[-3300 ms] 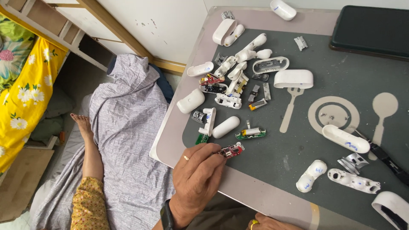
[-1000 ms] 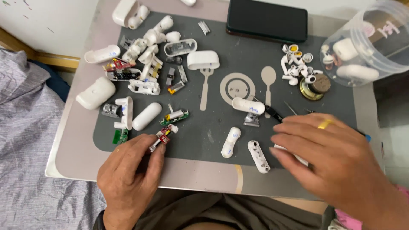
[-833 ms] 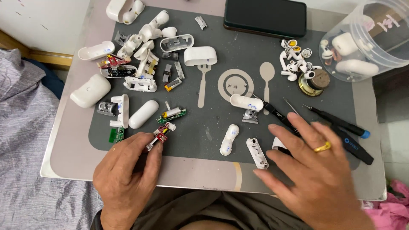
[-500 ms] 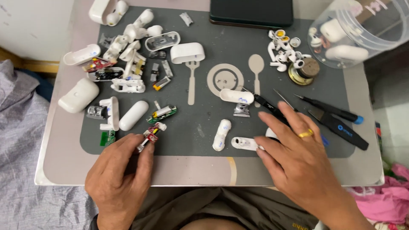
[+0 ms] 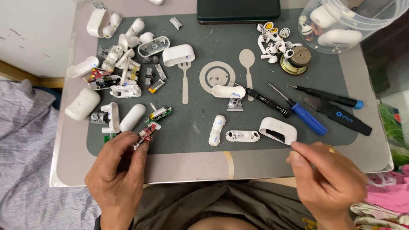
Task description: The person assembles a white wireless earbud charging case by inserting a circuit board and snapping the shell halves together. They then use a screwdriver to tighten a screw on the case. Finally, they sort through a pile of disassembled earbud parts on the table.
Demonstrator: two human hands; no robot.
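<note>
My left hand (image 5: 117, 172) pinches a small red circuit board (image 5: 145, 135) at the near edge of the grey work mat (image 5: 196, 123). My right hand (image 5: 330, 179) hovers at the table's near right edge, fingers curled together with nothing visible in them. Its fingertips are just below a white earbud-case shell (image 5: 279, 130), not touching it. A flat white case frame (image 5: 243, 136) and a white oblong piece (image 5: 217, 130) lie between my hands.
Several white case halves and small boards (image 5: 123, 81) crowd the mat's left. A blue-handled screwdriver (image 5: 304, 116), black drivers (image 5: 330, 99) and a pry tool (image 5: 345, 117) lie right. A clear tub (image 5: 341, 25) stands far right, a dark phone (image 5: 238, 10) at the back.
My right hand drew back from the white pieces toward my body and closed its fingers, uncovering the white case shell. My left hand kept hold of the red board.
</note>
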